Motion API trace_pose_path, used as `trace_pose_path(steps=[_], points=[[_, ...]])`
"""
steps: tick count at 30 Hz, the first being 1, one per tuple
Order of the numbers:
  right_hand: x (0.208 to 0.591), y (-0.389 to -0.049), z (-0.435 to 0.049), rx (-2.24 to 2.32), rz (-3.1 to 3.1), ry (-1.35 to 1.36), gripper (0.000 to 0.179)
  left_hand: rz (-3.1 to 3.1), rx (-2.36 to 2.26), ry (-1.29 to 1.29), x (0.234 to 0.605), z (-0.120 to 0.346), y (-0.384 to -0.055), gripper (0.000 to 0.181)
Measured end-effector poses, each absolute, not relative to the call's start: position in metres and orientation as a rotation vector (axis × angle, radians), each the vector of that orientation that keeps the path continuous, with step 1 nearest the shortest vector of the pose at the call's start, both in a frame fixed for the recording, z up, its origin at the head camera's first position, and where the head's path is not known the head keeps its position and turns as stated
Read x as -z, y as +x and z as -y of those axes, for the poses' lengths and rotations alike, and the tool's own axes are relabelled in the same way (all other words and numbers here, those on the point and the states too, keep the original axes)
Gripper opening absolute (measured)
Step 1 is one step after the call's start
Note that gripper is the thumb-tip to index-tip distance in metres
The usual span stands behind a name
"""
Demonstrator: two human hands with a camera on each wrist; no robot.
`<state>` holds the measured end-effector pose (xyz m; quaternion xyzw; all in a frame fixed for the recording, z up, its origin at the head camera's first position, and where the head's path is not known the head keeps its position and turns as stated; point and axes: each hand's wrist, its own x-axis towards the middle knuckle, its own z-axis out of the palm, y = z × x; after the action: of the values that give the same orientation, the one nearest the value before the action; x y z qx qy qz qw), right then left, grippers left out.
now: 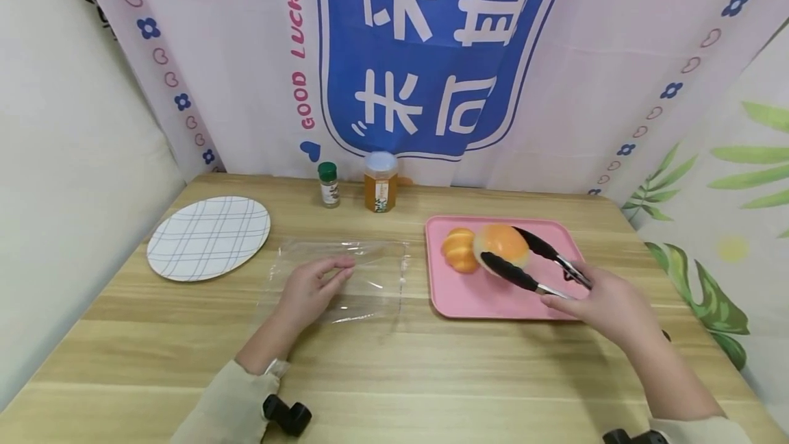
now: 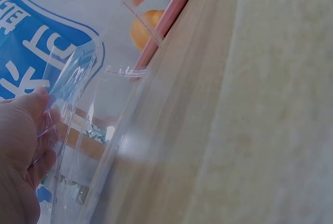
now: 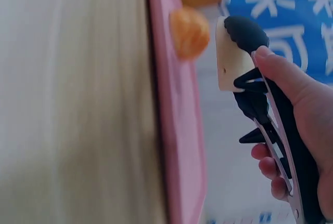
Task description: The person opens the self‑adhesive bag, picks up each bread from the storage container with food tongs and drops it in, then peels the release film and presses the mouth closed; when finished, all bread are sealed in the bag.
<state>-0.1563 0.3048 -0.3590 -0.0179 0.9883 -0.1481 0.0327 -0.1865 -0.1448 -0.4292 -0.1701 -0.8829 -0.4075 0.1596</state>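
Right hand (image 1: 607, 305) grips tongs (image 1: 513, 273), arm extended from near right; tongs clamp bun (image 1: 502, 244) raised over pink tray (image 1: 481, 301) at right. Left hand (image 1: 310, 291), narrow pinch, holds clear bag (image 1: 377, 288) left of tray, arm angled from near left.

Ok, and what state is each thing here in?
Left hand: pinching the clear bag
Clear bag: partly raised
Right hand: holding the tongs
Tongs: closed on the bun
Bun: lifted above the pink tray
Pink tray: lying flat
Ridged pastry: on the pink tray
Green-topped shaker: upright, capped
Amber jar: upright, lidded
Checked plate: lying flat
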Motion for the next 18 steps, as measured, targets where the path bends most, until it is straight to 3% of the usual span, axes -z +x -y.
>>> trace_pose_path(steps=[8,18], points=[[0.350,-0.161,-0.250,0.473,-3.114,-0.439,0.079,2.538,1.152,-0.496,0.428,0.144,-0.186,0.016],[0.358,-0.174,-0.206,0.365,-3.044,-0.594,0.083,2.562,1.151,-0.480,0.425,0.144,-0.184,0.017]])
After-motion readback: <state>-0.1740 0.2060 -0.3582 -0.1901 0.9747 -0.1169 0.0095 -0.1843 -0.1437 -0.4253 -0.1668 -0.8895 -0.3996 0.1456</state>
